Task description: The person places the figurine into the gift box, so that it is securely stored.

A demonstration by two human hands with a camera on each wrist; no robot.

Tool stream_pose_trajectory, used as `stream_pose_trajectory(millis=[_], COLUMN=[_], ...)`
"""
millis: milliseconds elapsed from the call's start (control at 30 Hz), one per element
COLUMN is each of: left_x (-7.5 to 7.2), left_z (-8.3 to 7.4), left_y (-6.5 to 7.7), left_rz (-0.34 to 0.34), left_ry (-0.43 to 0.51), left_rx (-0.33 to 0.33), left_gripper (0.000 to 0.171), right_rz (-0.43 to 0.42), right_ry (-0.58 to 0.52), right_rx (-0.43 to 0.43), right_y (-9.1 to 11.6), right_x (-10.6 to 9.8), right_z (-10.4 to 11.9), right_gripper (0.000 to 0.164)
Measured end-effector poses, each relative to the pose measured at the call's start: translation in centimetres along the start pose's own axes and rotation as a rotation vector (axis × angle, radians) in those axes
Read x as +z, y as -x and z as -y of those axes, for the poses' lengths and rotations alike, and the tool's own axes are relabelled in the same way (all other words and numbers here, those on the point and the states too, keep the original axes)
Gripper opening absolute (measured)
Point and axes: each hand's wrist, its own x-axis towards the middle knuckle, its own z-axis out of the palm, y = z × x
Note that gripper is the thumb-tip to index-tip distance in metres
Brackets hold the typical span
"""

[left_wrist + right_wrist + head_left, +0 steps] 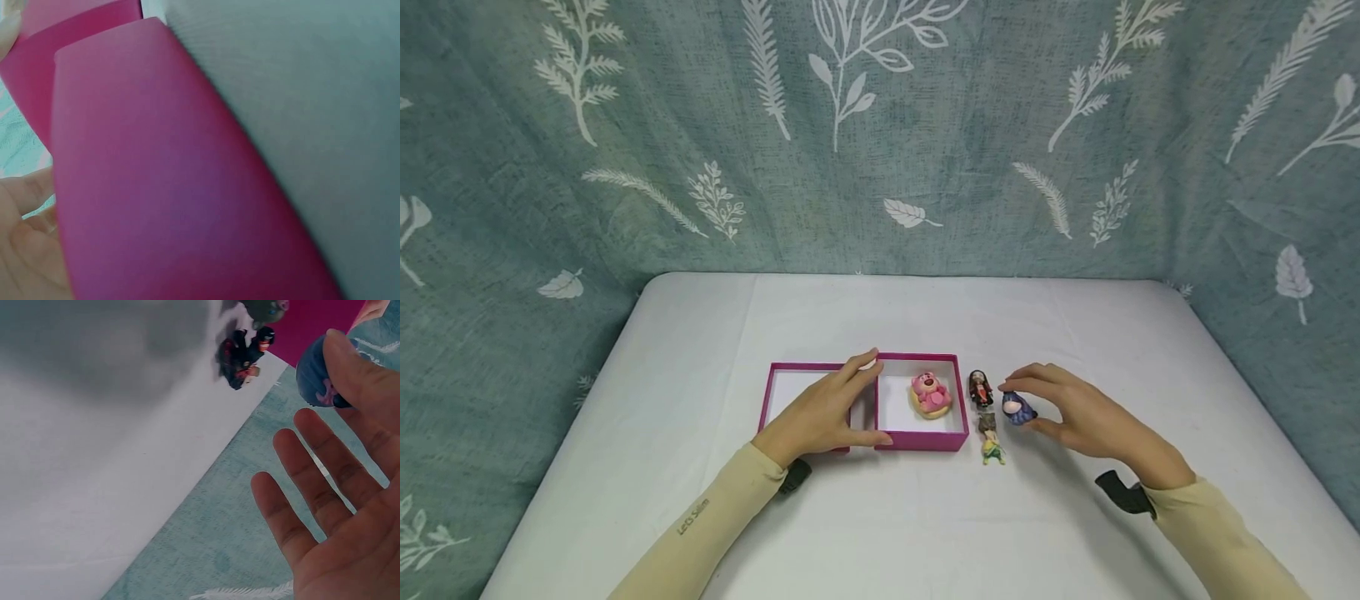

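Note:
My left hand (820, 414) holds a magenta box (921, 442) by its left side, thumb at the front corner and fingertips at the back one. Inside that box, on the white bottom, lies a pink bear figurine (931, 395) with a tan base. To the right of the box, my right hand (1075, 408) pinches a small dark-blue figurine (1017, 410) between thumb and fingers. In the right wrist view the thumb presses on the blue figurine (312, 372) while the other fingers (325, 494) are spread out.
A second magenta tray (770, 396) lies left of the box, partly under my left hand. Between box and right hand are a dark-haired figurine in red and black (980, 389) and a yellow-green one (992, 446). The white table (880, 533) meets a leaf-patterned curtain (880, 208).

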Motion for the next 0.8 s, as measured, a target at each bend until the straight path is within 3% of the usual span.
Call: stream_pose_trajectory(millis=[300, 800], left_x=[0.0, -0.1], left_z=[0.1, -0.1], left_y=[0.0, -0.1], left_rz=[0.014, 0.017], left_ry=[0.035, 0.004], left_rx=[-0.018, -0.022], left_gripper=[0.104, 0.104], right_rz=[-0.034, 0.006], right_ry=[0.005, -0.107], right_rx=[-0.103, -0.143], right_y=[-2.0, -5.6], right_x=[-0.5, 0.3], right_z=[1.3, 4.7], right_gripper=[0.060, 0.057])
